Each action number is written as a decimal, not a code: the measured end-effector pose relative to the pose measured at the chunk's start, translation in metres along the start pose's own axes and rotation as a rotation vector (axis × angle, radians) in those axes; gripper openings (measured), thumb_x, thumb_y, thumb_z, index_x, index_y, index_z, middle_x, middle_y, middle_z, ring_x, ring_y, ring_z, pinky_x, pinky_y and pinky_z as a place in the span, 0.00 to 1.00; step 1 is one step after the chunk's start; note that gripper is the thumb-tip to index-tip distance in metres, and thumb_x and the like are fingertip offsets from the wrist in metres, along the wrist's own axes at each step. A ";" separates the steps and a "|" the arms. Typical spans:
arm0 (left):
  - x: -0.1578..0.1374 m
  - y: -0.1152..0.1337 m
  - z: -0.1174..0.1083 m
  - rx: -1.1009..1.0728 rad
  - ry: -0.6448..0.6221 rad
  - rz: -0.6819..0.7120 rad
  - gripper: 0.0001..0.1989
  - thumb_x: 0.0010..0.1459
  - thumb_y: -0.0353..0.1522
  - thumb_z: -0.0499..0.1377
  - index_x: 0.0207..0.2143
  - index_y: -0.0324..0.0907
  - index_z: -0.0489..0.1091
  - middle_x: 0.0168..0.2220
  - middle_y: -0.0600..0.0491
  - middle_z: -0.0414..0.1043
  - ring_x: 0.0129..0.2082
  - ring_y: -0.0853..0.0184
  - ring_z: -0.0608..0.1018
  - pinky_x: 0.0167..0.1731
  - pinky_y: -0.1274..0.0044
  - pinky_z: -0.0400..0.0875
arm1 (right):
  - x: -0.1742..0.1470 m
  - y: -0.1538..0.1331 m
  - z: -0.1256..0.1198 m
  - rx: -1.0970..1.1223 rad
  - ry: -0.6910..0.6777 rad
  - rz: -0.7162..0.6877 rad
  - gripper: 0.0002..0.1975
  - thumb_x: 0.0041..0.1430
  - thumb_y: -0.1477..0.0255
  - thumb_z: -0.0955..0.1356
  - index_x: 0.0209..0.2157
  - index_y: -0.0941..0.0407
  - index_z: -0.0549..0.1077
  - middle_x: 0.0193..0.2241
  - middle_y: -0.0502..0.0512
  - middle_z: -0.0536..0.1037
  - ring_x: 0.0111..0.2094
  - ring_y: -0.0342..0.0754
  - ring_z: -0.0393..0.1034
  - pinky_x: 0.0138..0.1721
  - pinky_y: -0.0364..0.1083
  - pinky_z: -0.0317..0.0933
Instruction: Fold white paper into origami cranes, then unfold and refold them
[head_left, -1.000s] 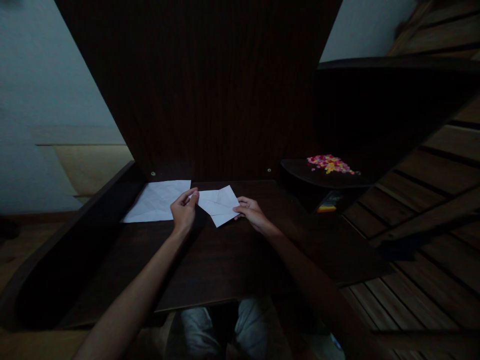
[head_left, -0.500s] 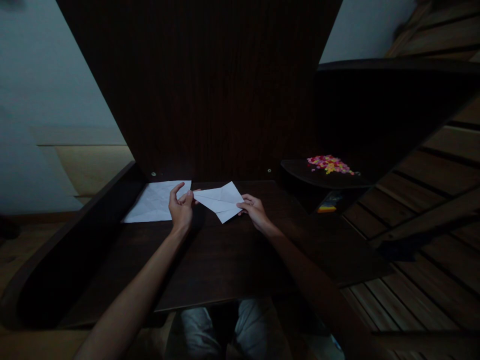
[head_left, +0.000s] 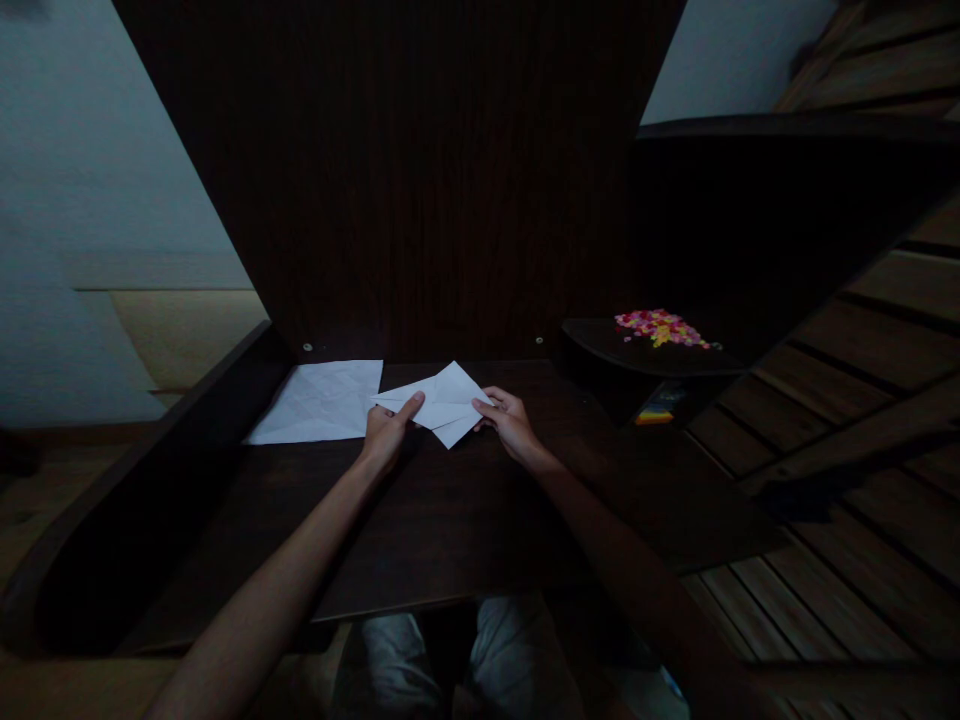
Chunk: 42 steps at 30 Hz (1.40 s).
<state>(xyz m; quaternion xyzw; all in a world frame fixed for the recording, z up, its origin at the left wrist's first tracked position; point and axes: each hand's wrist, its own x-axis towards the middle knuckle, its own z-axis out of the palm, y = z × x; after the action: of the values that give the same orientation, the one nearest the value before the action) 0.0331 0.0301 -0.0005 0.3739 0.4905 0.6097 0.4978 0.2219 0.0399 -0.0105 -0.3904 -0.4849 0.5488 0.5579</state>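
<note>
The folded paper (head_left: 448,395) partly hides the left hand (head_left: 385,437).

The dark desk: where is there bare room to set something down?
On the desk, bare wood shows between the left forearm and right forearm, and left of the left forearm, nearer than the white sheet. It is crowded at centre, where the left hand and right hand hold folded paper. Colourful bits cover part of the small shelf.

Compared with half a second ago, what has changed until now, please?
The left hand has moved right, its thumb now lying farther onto the folded white paper. The right hand keeps its grip on the opposite end. The creased white paper sheet and the pile of small multicoloured pieces stayed put.
</note>
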 end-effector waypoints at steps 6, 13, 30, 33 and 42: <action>-0.003 0.001 0.001 -0.088 -0.051 0.002 0.16 0.40 0.38 0.71 0.23 0.35 0.72 0.24 0.47 0.76 0.26 0.62 0.79 0.24 0.75 0.74 | -0.001 -0.001 0.000 0.036 -0.010 0.020 0.17 0.40 0.59 0.74 0.26 0.56 0.71 0.24 0.50 0.73 0.24 0.43 0.67 0.22 0.41 0.63; -0.003 0.001 0.001 -0.113 -0.067 -0.010 0.17 0.40 0.39 0.71 0.21 0.34 0.73 0.24 0.45 0.76 0.27 0.60 0.79 0.24 0.73 0.75 | -0.001 -0.001 -0.001 0.012 0.011 0.009 0.18 0.39 0.58 0.75 0.26 0.56 0.72 0.23 0.50 0.74 0.23 0.43 0.67 0.22 0.42 0.62; 0.007 -0.003 -0.006 -0.044 -0.127 0.018 0.21 0.41 0.40 0.70 0.34 0.32 0.76 0.29 0.47 0.78 0.33 0.60 0.80 0.37 0.67 0.78 | 0.012 0.004 -0.021 -0.087 0.169 -0.037 0.17 0.37 0.59 0.75 0.26 0.57 0.74 0.23 0.51 0.77 0.23 0.45 0.68 0.24 0.43 0.59; 0.006 -0.002 -0.007 -0.037 -0.148 0.017 0.23 0.40 0.40 0.71 0.35 0.31 0.76 0.28 0.48 0.78 0.32 0.62 0.80 0.40 0.67 0.78 | 0.013 0.004 -0.023 -0.073 0.248 -0.078 0.17 0.37 0.60 0.75 0.27 0.57 0.75 0.25 0.52 0.78 0.24 0.46 0.70 0.25 0.44 0.61; 0.002 0.003 -0.007 0.015 -0.204 0.074 0.28 0.36 0.38 0.73 0.40 0.32 0.75 0.32 0.46 0.80 0.33 0.59 0.81 0.43 0.64 0.77 | 0.022 0.002 -0.035 0.050 0.450 -0.130 0.18 0.33 0.63 0.77 0.27 0.56 0.74 0.26 0.53 0.79 0.29 0.48 0.73 0.31 0.46 0.65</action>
<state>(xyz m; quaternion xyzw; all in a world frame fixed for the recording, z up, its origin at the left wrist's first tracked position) 0.0253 0.0303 0.0003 0.4555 0.4279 0.5827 0.5195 0.2535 0.0652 -0.0180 -0.4569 -0.3588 0.4227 0.6956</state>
